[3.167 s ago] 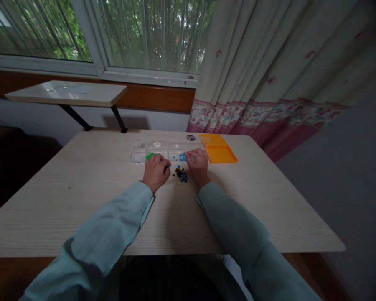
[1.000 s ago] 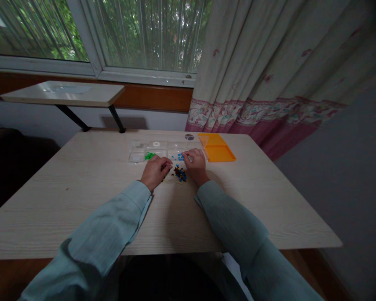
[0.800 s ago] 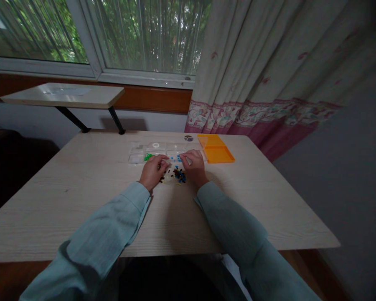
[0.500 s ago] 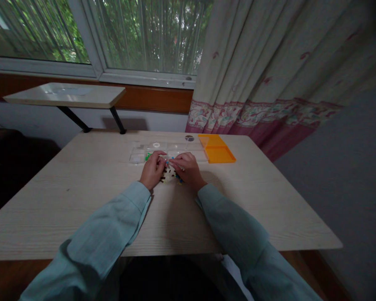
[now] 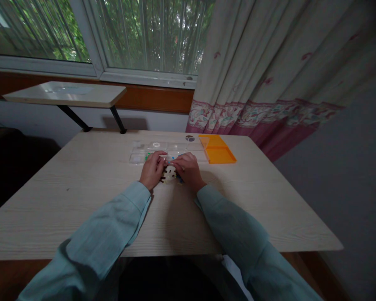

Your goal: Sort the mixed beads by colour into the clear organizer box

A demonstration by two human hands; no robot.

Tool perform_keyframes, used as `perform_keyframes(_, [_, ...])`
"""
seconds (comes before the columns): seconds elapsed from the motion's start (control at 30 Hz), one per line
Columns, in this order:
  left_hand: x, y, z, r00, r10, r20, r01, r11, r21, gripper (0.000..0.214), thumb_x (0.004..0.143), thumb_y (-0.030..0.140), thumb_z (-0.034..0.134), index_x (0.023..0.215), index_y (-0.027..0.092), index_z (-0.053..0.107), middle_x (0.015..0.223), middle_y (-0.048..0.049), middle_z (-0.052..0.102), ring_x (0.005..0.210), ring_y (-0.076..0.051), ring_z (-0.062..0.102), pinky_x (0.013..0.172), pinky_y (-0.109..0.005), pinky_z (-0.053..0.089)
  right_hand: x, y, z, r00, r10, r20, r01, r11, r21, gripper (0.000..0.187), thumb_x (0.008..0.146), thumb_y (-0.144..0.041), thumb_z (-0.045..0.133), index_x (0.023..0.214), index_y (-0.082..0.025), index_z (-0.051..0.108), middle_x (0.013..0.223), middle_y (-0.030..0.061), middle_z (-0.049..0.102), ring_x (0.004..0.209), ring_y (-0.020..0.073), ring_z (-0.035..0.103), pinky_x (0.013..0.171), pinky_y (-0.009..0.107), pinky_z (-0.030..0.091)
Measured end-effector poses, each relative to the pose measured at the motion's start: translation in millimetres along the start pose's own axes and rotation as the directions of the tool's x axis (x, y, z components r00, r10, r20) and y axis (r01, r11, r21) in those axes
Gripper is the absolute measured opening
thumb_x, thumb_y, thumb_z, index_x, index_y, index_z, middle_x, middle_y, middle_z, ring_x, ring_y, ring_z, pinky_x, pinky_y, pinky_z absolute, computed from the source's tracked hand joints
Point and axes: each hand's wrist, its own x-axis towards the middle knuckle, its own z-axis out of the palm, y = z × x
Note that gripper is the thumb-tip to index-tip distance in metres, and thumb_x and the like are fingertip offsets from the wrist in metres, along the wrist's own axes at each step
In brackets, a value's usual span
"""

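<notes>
My left hand (image 5: 151, 169) and my right hand (image 5: 188, 169) rest close together on the pale wooden table (image 5: 90, 188). Both have their fingers curled, and the fingertips nearly meet over a small pile of mixed dark, blue and pale beads (image 5: 168, 174). What the fingertips pinch is too small to make out. Just beyond the hands lies a clear compartment box (image 5: 158, 147). A few green beads (image 5: 147, 156) show in it beside my left fingers. Both arms wear light teal sleeves.
An orange lid (image 5: 218, 153) lies open at the clear box's right end, with a small dark round thing (image 5: 189, 138) behind it. A small white side table (image 5: 65, 93) stands under the window. A flowered curtain (image 5: 269, 83) hangs at the right.
My right hand has moved left from the blue-bead compartment onto the loose pile, now mostly covered. My left hand's fingers have shifted slightly forward to meet it.
</notes>
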Motion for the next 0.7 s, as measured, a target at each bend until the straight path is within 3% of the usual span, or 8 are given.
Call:
perform_keyframes(0.13, [4,-3,-11.1,0.997,0.004,-0.081,0.006,0.992,0.126,0.025,0.096,0.03,0.04,0.115,0.021,0.055,0.088,-0.0044,0.068,0.098,-0.021,0.056,0.09,-0.035,0.043,1,21,-2,0.988,0.119,-0.095,-0.122,0.992,-0.03,0.021,0.091,-0.037,0.057,0.089,-0.026,0.075,0.086,0.0036,0.067,0.092,0.0197,0.052,0.085,0.035,0.035])
perform_keyframes(0.3, [10,-18,-20.8,0.998,0.067,-0.022,-0.059,0.965,0.257,0.022,0.093,0.026,0.044,0.105,0.02,0.062,0.096,-0.0061,0.064,0.094,-0.022,0.054,0.088,-0.037,0.042,0,48,-4,0.955,0.225,-0.192,-0.243,0.967,-0.074,0.024,0.092,-0.036,0.055,0.092,-0.024,0.075,0.088,0.0051,0.065,0.092,0.0208,0.05,0.085,0.036,0.034])
perform_keyframes(0.5, [12,-24,-22.5,0.978,0.158,0.134,-0.194,0.928,0.318,0.023,0.088,0.021,0.048,0.103,0.02,0.066,0.095,-0.007,0.061,0.099,-0.024,0.052,0.091,-0.04,0.04,-1,53,2,0.962,0.233,-0.143,-0.25,0.961,-0.117,0.023,0.091,-0.036,0.055,0.093,-0.026,0.075,0.09,0.0059,0.064,0.092,0.0229,0.048,0.084,0.038,0.033])
perform_keyframes(0.7, [11,-29,-21.8,0.969,0.166,0.184,-0.217,0.925,0.312,0.024,0.088,0.025,0.049,0.102,0.021,0.068,0.094,-0.008,0.059,0.096,-0.024,0.051,0.089,-0.04,0.041,0,51,4,0.966,0.224,-0.128,-0.24,0.962,-0.13,0.025,0.092,-0.035,0.053,0.097,-0.025,0.075,0.091,0.0062,0.066,0.091,0.0229,0.048,0.084,0.038,0.033])
